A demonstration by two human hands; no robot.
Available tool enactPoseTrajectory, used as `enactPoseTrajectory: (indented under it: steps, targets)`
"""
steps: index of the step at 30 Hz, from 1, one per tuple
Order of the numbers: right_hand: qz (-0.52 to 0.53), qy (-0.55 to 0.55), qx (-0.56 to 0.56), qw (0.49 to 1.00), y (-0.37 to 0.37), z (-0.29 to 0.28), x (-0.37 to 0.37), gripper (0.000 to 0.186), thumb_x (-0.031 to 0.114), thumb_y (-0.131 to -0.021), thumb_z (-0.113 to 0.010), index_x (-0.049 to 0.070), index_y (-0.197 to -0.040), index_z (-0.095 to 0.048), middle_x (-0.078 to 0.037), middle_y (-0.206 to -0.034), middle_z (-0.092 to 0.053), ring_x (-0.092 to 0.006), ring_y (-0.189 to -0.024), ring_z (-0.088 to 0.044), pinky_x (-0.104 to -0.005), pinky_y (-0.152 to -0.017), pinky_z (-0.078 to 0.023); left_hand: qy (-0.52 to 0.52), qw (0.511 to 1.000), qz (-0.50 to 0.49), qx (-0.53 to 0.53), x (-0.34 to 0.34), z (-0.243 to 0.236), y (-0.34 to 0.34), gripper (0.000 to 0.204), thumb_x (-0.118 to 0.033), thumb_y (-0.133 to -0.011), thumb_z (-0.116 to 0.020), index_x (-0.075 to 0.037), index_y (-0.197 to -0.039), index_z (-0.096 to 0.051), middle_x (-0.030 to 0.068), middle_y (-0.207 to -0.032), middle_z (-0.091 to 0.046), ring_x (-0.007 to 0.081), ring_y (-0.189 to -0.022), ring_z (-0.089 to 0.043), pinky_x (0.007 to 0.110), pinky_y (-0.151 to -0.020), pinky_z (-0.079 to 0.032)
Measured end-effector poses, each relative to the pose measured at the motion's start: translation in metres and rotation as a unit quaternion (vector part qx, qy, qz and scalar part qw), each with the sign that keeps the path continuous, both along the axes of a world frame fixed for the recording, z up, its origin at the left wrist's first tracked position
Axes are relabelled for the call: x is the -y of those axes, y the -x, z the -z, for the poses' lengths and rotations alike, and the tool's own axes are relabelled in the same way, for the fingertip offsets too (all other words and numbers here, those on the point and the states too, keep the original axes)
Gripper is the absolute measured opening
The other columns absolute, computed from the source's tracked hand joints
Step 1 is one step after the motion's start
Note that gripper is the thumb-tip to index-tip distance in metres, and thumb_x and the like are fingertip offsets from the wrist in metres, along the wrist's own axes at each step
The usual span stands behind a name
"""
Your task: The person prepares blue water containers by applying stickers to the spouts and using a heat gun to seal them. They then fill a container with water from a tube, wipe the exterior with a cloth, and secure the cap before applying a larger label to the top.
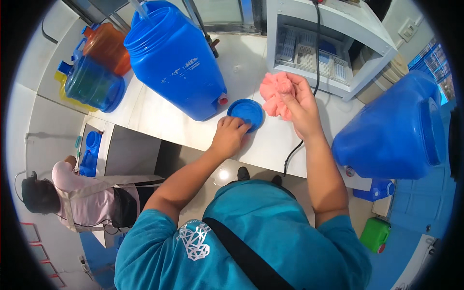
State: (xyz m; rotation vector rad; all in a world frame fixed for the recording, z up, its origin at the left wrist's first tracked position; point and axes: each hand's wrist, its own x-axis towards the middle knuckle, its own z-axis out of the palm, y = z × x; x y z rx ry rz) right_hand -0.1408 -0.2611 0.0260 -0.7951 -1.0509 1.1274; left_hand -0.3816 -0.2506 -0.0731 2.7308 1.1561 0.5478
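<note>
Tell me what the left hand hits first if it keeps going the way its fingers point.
The left hand already has its fingers on the round blue lid; beyond that, probably the base of the big blue jug, though depth is unclear.

Pale printed label (185, 64) on front of big blue jug (174, 58).
</note>
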Motion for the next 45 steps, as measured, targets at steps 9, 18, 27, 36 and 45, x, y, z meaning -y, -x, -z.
enactPoseTrajectory:
  steps: [9, 18, 27, 36, 45]
  targets:
    - [0.041, -0.134, 0.068, 0.988, 0.002, 0.018, 0.033, 0.036, 0.002, -0.098, -0.06, 0.002, -0.134, -0.052, -0.021, -0.142, -0.052, -0.0314, -0.142, -0.046, -0.0421, -0.111, -0.044, 0.336, 0.889, -0.058, 0.304, -0.02, -0.044, -0.037, 0.021, -0.022, -0.104, -0.054, -0.006, -0.115, -0.062, 0.0091, -0.1, -0.064, 0.0244, -0.094, -0.062, 0.038, -0.088, -0.048]
    - [0.145, -0.225, 0.516, 0.814, 0.018, -0.012, 0.013, 0.054, 0.025, -0.089, -0.064, 0.004, -0.138, -0.055, -0.024, -0.152, -0.042, -0.053, -0.141, -0.033, -0.0634, -0.116, -0.027, 0.598, 0.393, 0.05, 0.697, 0.005, -0.097, -0.077, 0.062, -0.047, -0.108, -0.03, -0.001, -0.146, -0.046, 0.0164, -0.141, -0.057, 0.0285, -0.13, -0.056, 0.043, -0.114, -0.041]
    - [0.238, -0.294, 0.477, 0.793, 0.032, -0.04, -0.002, 0.046, 0.024, -0.099, -0.055, 0.002, -0.14, -0.054, -0.022, -0.142, -0.055, -0.0353, -0.123, -0.059, -0.0481, -0.111, -0.041, 0.494, 0.508, 0.098, 0.698, 0.022, -0.127, -0.085, 0.081, -0.072, -0.101, -0.029, -0.012, -0.156, -0.034, 0.0121, -0.157, -0.04, 0.0286, -0.144, -0.042, 0.05, -0.12, -0.033]
    - [0.136, 0.049, -0.271, 0.952, 0.096, -0.002, 0.024, 0.033, 0.035, -0.113, -0.036, 0.008, -0.124, -0.051, -0.005, -0.102, -0.056, -0.0087, -0.08, -0.054, -0.0292, -0.086, -0.05, 0.28, 0.656, 0.082, 0.696, 0.002, -0.129, -0.088, 0.061, -0.055, -0.104, -0.049, -0.006, -0.138, -0.05, 0.0134, -0.134, -0.06, 0.027, -0.122, -0.06, 0.043, -0.105, -0.05]
    - [0.166, -0.199, 0.28, 0.924, 0.031, -0.024, -0.005, 0.025, 0.025, -0.107, -0.048, 0.007, -0.116, -0.062, -0.009, -0.11, -0.067, -0.0243, -0.093, -0.064, -0.0374, -0.08, -0.05, 0.512, 0.637, 0.052, 0.574, 0.018, -0.123, -0.067, 0.054, -0.048, -0.107, -0.047, -0.002, -0.136, -0.052, 0.0096, -0.125, -0.064, 0.0159, -0.113, -0.063, 0.034, -0.097, -0.052]
